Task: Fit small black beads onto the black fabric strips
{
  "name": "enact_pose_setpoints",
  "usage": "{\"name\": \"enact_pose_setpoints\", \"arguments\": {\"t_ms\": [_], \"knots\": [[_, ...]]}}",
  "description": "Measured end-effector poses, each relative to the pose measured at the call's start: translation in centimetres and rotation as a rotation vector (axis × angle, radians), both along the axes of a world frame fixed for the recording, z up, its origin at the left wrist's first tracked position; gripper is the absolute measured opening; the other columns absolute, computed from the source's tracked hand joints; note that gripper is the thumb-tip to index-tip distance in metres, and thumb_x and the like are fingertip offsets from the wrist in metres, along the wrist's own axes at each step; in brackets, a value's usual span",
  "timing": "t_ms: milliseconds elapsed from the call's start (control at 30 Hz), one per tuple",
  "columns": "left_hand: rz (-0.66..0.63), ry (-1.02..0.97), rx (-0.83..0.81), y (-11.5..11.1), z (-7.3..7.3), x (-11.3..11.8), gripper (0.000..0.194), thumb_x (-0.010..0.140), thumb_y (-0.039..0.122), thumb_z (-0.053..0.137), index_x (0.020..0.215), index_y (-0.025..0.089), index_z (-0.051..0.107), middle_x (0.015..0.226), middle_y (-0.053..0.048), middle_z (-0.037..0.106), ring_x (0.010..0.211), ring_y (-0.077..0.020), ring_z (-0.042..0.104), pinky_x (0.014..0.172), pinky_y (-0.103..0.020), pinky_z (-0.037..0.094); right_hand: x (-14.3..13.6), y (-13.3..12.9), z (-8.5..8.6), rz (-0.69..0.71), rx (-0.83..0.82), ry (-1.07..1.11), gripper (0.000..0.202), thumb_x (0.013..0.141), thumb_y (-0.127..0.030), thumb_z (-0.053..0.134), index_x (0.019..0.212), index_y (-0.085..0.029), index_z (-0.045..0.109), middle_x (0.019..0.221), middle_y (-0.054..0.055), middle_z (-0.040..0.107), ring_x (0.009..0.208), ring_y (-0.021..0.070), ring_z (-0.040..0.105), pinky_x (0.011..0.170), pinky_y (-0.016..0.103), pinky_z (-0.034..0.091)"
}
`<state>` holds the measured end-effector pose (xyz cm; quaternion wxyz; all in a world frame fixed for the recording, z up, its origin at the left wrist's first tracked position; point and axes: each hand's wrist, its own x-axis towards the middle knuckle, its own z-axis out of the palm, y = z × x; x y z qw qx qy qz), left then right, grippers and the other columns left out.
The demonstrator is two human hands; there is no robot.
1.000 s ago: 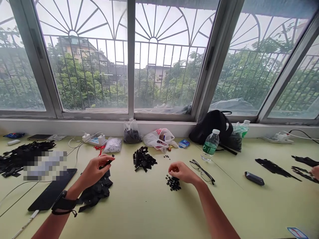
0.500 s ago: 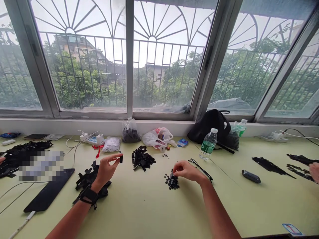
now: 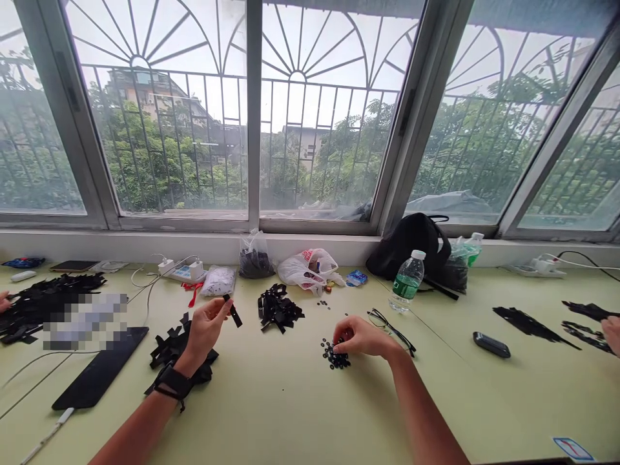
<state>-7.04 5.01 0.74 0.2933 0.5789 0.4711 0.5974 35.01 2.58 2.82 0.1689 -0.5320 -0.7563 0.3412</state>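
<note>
Between the thumb and fingers of my left hand [image 3: 206, 329] is a short black strip [image 3: 233, 311], tilted down to the right. That hand is raised beside a pile of black strips [image 3: 167, 345], which my wrist partly covers. A second strip pile [image 3: 279, 309] lies between my hands. My right hand [image 3: 361, 336] has its fingertips pinched together at the top edge of a heap of small black rings [image 3: 338, 356]; whether a ring is between them is hidden. A few loose rings [image 3: 323, 303] lie farther back.
Glasses [image 3: 392, 331] lie beside my right hand, with a water bottle [image 3: 407, 281] behind. Bags [image 3: 310, 268] line the window side. A black case [image 3: 491, 345] is at right, a dark tablet [image 3: 101, 368] at left. Other people's hands show at both edges.
The strip in my left hand has turned from upright to slanting and shows more of its length. My right hand has shifted slightly down and left over the ring heap.
</note>
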Motion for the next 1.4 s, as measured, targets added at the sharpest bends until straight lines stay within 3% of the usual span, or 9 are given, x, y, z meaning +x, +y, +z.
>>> {"name": "enact_pose_setpoints", "arguments": {"t_ms": [267,533,867,967,1133,1267,1400], "knots": [[-0.098,-0.100,-0.092,-0.2,-0.2,0.6,0.040,0.080,0.053,0.074,0.092,0.014,0.073,0.088,-0.009,0.077,0.074,-0.0205,0.071,0.066,-0.029,0.060,-0.9,0.1,-0.3,0.057,0.045,-0.007,0.021,0.069,-0.033,0.076,0.081,-0.017,0.079,0.064,0.000,0.059,0.059,0.0124,0.049,0.052,0.022,0.033],[-0.170,-0.177,-0.178,-1.0,0.3,0.8,0.042,0.080,0.053,0.073,0.094,0.014,0.075,0.087,-0.008,0.074,0.069,-0.0171,0.067,0.064,-0.027,0.058,-1.3,0.2,-0.7,0.052,0.015,-0.015,0.017,0.072,-0.029,0.069,0.078,-0.015,0.076,0.068,0.003,0.067,0.062,0.0139,0.056,0.055,0.022,0.038],[-0.208,-0.236,-0.259,-1.2,0.5,1.1,0.038,0.079,0.047,0.075,0.094,0.012,0.075,0.086,-0.009,0.073,0.071,-0.0169,0.066,0.068,-0.028,0.058,-1.2,0.2,-0.2,0.006,0.088,0.014,0.019,0.078,-0.034,0.066,0.080,-0.015,0.072,0.068,0.001,0.060,0.063,0.0140,0.050,0.056,0.024,0.036],[-0.228,-0.235,-0.270,-1.2,0.3,1.2,0.037,0.075,0.042,0.079,0.098,0.013,0.075,0.091,-0.010,0.075,0.077,-0.0194,0.069,0.076,-0.033,0.059,-2.9,0.0,0.0,0.018,0.168,0.060,0.019,0.082,-0.035,0.064,0.084,-0.017,0.071,0.074,0.001,0.061,0.067,0.0149,0.052,0.061,0.025,0.040],[-0.285,-0.232,-0.323,-1.5,0.1,1.7,0.027,0.071,0.033,0.081,0.088,0.014,0.073,0.082,-0.007,0.075,0.074,-0.0202,0.071,0.081,-0.037,0.060,-8.1,-0.9,-0.9,0.107,0.316,0.121,0.008,0.086,-0.026,0.061,0.087,-0.022,0.068,0.093,0.003,0.065,0.095,0.0209,0.057,0.076,0.029,0.045],[-0.361,-0.265,-0.355,-1.9,-0.4,2.4,0.022,0.073,0.022,0.074,0.093,0.016,0.073,0.082,-0.005,0.074,0.074,-0.0185,0.071,0.081,-0.035,0.060,-11.5,-1.9,-2.1,0.159,0.403,0.131,0.004,0.084,-0.019,0.062,0.083,-0.021,0.065,0.091,0.004,0.064,0.097,0.0221,0.055,0.085,0.033,0.045],[-0.428,-0.246,-0.418,-2.5,-0.4,3.3,0.017,0.074,0.021,0.070,0.088,0.013,0.075,0.085,-0.009,0.075,0.080,-0.0200,0.071,0.084,-0.035,0.059,-12.6,-2.4,-2.5,0.214,0.431,0.131,0.005,0.084,-0.017,0.065,0.084,-0.022,0.066,0.089,0.003,0.064,0.097,0.0227,0.054,0.087,0.034,0.043]]}}
